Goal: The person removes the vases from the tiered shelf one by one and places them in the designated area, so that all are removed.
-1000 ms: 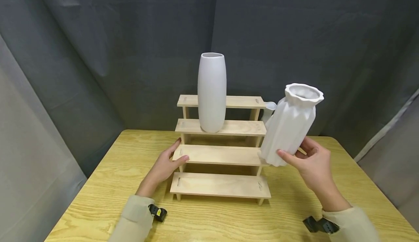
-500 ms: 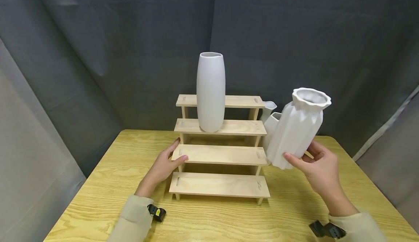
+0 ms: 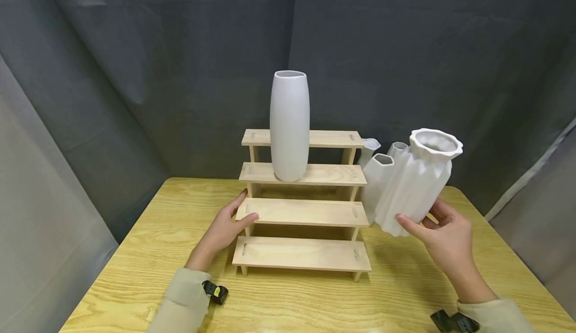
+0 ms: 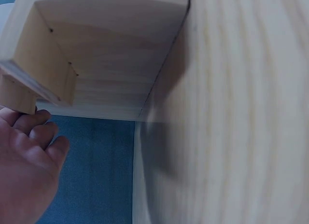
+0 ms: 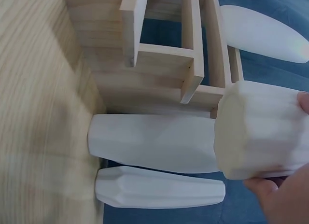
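Observation:
My right hand (image 3: 450, 238) grips a white pleated vase (image 3: 418, 188) with a scalloped rim, low on its side. The vase tilts to the right, held above the table beside the stepped wooden display stand (image 3: 301, 212); its unglazed base (image 5: 231, 132) shows in the right wrist view. At the stand's left end my left hand (image 3: 222, 230) holds a step, thumb on top. Its other fingers (image 4: 43, 132) curl near the wood's underside in the left wrist view. A tall smooth white vase (image 3: 290, 128) stands upright on the second step from the top.
To the right of the stand, partly behind the held vase, stand a faceted white vase (image 3: 377, 183), a slimmer one (image 3: 398, 149) and another with a flared mouth (image 3: 369, 145). All are on the wood-grain table (image 3: 279, 303). A dark grey curtain (image 3: 180, 73) hangs behind.
My right hand has carried the pleated vase to the right and slightly lower, away from the stand. More of the vases behind it now shows. My left hand has stayed put.

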Action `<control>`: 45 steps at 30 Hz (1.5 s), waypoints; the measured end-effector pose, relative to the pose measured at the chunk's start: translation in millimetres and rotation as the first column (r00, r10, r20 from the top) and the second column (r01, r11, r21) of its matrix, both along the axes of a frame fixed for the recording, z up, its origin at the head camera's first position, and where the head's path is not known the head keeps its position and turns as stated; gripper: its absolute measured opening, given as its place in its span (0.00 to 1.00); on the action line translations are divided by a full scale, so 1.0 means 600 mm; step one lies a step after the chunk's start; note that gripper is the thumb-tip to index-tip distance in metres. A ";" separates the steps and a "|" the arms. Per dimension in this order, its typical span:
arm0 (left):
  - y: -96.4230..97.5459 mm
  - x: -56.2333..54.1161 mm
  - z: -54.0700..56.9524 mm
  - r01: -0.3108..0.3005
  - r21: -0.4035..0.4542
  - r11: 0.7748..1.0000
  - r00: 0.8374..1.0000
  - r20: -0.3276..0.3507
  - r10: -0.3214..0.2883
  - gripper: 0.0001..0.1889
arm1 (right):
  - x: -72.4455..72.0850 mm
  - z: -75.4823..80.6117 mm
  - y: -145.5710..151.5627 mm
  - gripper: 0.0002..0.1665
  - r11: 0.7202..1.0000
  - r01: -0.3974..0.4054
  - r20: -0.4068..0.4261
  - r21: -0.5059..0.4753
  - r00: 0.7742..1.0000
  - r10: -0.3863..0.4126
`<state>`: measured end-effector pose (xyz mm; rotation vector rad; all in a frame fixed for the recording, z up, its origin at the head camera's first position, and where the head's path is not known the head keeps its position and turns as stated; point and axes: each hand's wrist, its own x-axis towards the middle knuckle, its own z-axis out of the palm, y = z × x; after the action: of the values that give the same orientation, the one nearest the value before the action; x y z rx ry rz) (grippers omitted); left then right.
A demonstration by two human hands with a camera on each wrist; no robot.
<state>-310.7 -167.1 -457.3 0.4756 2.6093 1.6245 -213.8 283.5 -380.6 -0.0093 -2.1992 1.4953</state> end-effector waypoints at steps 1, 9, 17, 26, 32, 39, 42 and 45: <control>0.000 0.001 0.002 0.001 0.000 1.000 1.000 0.005 -0.001 0.44 | -0.001 -0.002 0.001 0.40 1.000 0.002 -0.001 -0.007 1.000 -0.002; 0.000 0.002 0.003 0.002 0.001 1.000 1.000 -0.003 -0.002 0.44 | -0.004 -0.017 0.015 0.39 0.998 0.041 0.015 -0.038 0.999 -0.040; 0.000 -0.001 -0.004 -0.004 0.005 1.000 1.000 -0.016 0.004 0.47 | -0.012 -0.033 0.025 0.38 0.986 0.078 0.002 -0.150 0.997 -0.079; -0.001 0.000 -0.005 -0.010 -0.008 1.000 1.000 -0.004 0.010 0.47 | -0.027 -0.048 0.031 0.36 0.958 0.089 -0.013 -0.271 0.995 -0.097; -0.002 -0.002 -0.005 -0.014 -0.009 1.000 1.000 0.002 0.014 0.46 | -0.040 -0.060 0.042 0.39 0.956 0.101 0.026 -0.275 0.995 -0.098; -0.002 -0.002 -0.005 -0.017 -0.017 1.000 1.000 -0.004 0.017 0.47 | -0.057 -0.075 0.055 0.46 0.967 0.119 0.075 -0.223 0.992 -0.105; -0.002 -0.001 -0.004 -0.018 -0.019 1.000 1.000 -0.002 0.018 0.46 | -0.063 -0.081 0.058 0.47 0.977 0.144 0.105 -0.160 0.986 -0.128; -0.002 -0.001 -0.003 -0.020 -0.018 1.000 1.000 0.003 0.020 0.46 | -0.068 -0.089 0.061 0.47 0.983 0.152 0.129 -0.107 0.982 -0.138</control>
<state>-311.1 -168.0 -459.2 0.4474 2.6323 1.6050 -254.5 320.0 -433.7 -0.3000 -2.1485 1.5749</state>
